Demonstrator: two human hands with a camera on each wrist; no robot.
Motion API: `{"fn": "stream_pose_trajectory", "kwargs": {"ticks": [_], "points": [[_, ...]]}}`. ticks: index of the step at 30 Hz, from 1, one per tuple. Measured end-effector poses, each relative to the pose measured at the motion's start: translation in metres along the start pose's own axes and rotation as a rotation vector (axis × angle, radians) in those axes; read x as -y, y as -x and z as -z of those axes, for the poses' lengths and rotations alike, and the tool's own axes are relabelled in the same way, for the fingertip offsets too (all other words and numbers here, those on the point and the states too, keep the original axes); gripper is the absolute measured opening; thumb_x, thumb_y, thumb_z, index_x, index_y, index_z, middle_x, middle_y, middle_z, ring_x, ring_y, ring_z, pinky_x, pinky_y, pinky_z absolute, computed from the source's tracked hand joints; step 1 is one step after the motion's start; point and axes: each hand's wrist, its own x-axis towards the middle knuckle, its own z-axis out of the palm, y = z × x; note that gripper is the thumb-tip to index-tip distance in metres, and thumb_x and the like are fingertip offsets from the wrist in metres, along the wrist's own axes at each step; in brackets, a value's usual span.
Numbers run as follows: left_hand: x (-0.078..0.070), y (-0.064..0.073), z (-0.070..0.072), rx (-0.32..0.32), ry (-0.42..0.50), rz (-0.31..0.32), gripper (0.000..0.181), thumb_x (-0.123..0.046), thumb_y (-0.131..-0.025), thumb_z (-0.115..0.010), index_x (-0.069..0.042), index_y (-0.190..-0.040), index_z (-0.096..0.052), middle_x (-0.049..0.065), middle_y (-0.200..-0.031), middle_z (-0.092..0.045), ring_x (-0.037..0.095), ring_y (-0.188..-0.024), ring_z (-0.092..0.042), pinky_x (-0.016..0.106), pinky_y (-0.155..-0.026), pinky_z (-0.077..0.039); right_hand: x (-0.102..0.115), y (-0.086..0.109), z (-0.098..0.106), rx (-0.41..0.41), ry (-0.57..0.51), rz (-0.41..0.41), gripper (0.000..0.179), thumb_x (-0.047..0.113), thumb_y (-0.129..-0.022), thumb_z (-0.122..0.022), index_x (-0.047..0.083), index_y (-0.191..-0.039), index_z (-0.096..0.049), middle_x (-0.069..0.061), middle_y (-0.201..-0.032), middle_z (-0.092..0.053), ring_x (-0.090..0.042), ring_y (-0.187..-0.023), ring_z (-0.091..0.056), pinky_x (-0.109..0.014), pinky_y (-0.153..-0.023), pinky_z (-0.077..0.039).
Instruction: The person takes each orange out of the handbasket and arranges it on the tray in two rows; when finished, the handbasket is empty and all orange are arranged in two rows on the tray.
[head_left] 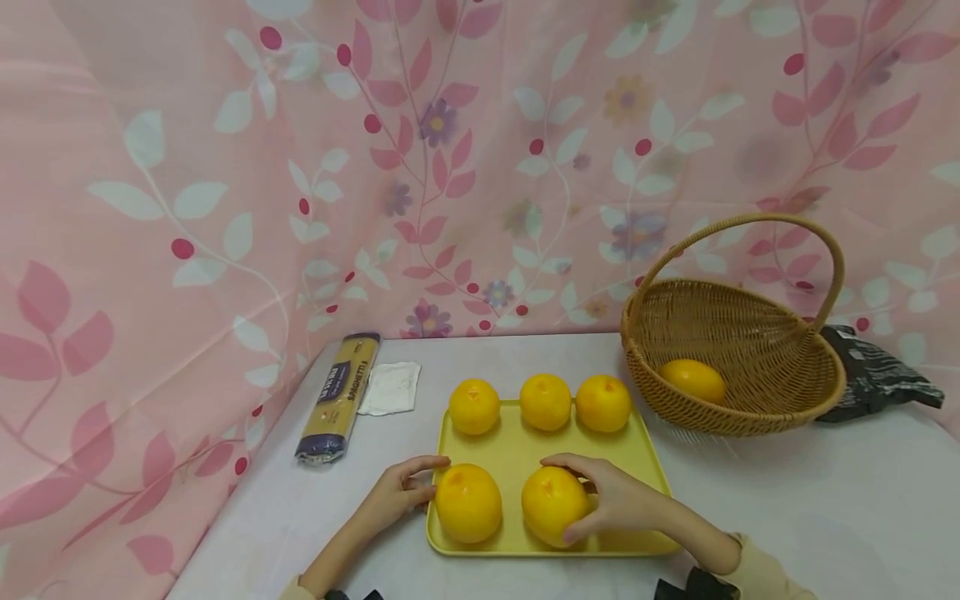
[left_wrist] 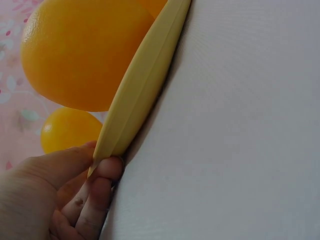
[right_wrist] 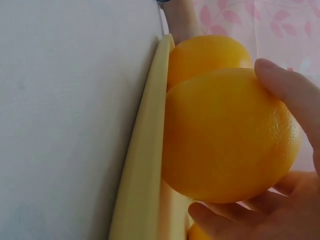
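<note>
A yellow tray (head_left: 495,446) lies on the white table, bearing several yellow-orange oranges. My left hand (head_left: 401,492) pinches the tray's left rim; in the left wrist view, the thumb lies on one side of the rim (left_wrist: 132,95) and fingers on the other. Just right of that hand, a large orange (head_left: 468,504) sits at the tray's front left. My right hand (head_left: 622,498) grips another orange (head_left: 552,507) from its right side, thumb and fingers spread round it, as the right wrist view shows on this orange (right_wrist: 230,135). Along the back rim are three more, including the middle orange (head_left: 545,402).
A wicker basket (head_left: 757,417) with a tall handle stands tilted at the back right, a yellow-orange fruit (head_left: 693,381) inside. Behind it lies a black patterned bag (head_left: 877,375). Spaghetti (head_left: 341,400) in a pack and a white folded cloth (head_left: 391,388) lie at the left.
</note>
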Motion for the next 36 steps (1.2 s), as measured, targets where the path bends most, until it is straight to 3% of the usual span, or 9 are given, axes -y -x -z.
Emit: {"fn": "stream_pose_trajectory", "kwargs": {"ticks": [7,12,16,20,23,28,32,36], "points": [[0.001,-0.002,0.0,0.001,-0.012,-0.011,0.039,0.002,-0.086,-0.054,0.01,-0.123,-0.045,0.025,-0.12,-0.049,0.016,-0.063,-0.056,0.028,-0.061,-0.051,0.004,0.002,0.007,0.006,-0.001,0.018,0.081,0.03,-0.07,-0.076,-0.001,-0.133,-0.035,-0.014,-0.132,-0.04,-0.027,-0.115,-0.04,-0.044,-0.09,-0.038],[0.014,-0.007,0.003,0.012,0.007,-0.018,0.039,0.002,-0.086,-0.054,0.009,-0.123,-0.046,0.023,-0.119,-0.051,0.015,-0.062,-0.056,0.028,-0.06,-0.05,0.013,0.012,0.036,-0.071,0.061,0.116,0.075,0.023,-0.074,-0.074,-0.004,-0.131,-0.036,-0.019,-0.132,-0.039,-0.033,-0.117,-0.039,-0.044,-0.089,-0.04],[0.029,-0.009,0.004,0.005,0.015,-0.013,0.04,-0.002,-0.087,-0.055,0.006,-0.125,-0.046,0.02,-0.12,-0.051,0.016,-0.063,-0.057,0.028,-0.06,-0.051,0.025,0.019,0.072,-0.148,0.118,0.182,0.068,0.013,-0.076,-0.072,-0.004,-0.131,-0.036,-0.02,-0.131,-0.04,-0.024,-0.118,-0.04,-0.042,-0.089,-0.039],[0.037,-0.008,0.004,-0.003,0.008,-0.006,0.041,-0.006,-0.087,-0.057,0.003,-0.125,-0.047,0.018,-0.12,-0.052,0.016,-0.064,-0.057,0.029,-0.062,-0.051,0.039,0.027,0.105,-0.201,0.166,0.192,0.065,0.007,-0.077,-0.07,-0.003,-0.132,-0.036,-0.02,-0.131,-0.04,-0.008,-0.118,-0.038,-0.025,-0.093,-0.036],[0.037,-0.009,0.004,-0.002,0.004,-0.015,0.041,-0.007,-0.086,-0.058,0.002,-0.125,-0.048,0.017,-0.12,-0.053,0.016,-0.064,-0.057,0.029,-0.061,-0.051,0.049,0.031,0.128,-0.244,0.173,0.163,0.061,0.004,-0.079,-0.067,-0.003,-0.131,-0.037,-0.02,-0.129,-0.041,-0.003,-0.116,-0.039,-0.017,-0.092,-0.034],[0.037,-0.009,0.004,-0.009,-0.008,-0.012,0.041,-0.008,-0.086,-0.059,0.001,-0.124,-0.049,0.016,-0.118,-0.054,0.016,-0.062,-0.056,0.027,-0.059,-0.05,0.059,0.032,0.169,-0.294,0.193,0.091,0.053,0.005,-0.083,-0.063,-0.004,-0.13,-0.038,-0.022,-0.125,-0.044,-0.008,-0.11,-0.047,-0.019,-0.086,-0.04],[0.037,-0.01,0.005,-0.012,-0.014,-0.002,0.041,-0.009,-0.086,-0.059,0.001,-0.124,-0.05,0.016,-0.119,-0.054,0.016,-0.063,-0.056,0.026,-0.059,-0.049,0.058,0.031,0.204,-0.375,0.239,-0.037,0.045,0.014,-0.088,-0.058,0.002,-0.129,-0.043,-0.016,-0.121,-0.051,-0.009,-0.104,-0.051,-0.016,-0.08,-0.042],[0.037,-0.011,0.005,-0.008,-0.008,-0.007,0.041,-0.01,-0.086,-0.059,0.001,-0.124,-0.049,0.016,-0.118,-0.054,0.018,-0.065,-0.057,0.027,-0.059,-0.05,0.045,0.032,0.23,-0.453,0.255,-0.159,0.044,0.024,-0.09,-0.054,0.008,-0.13,-0.045,-0.004,-0.117,-0.056,0.0,-0.098,-0.051,-0.018,-0.081,-0.04]]}}
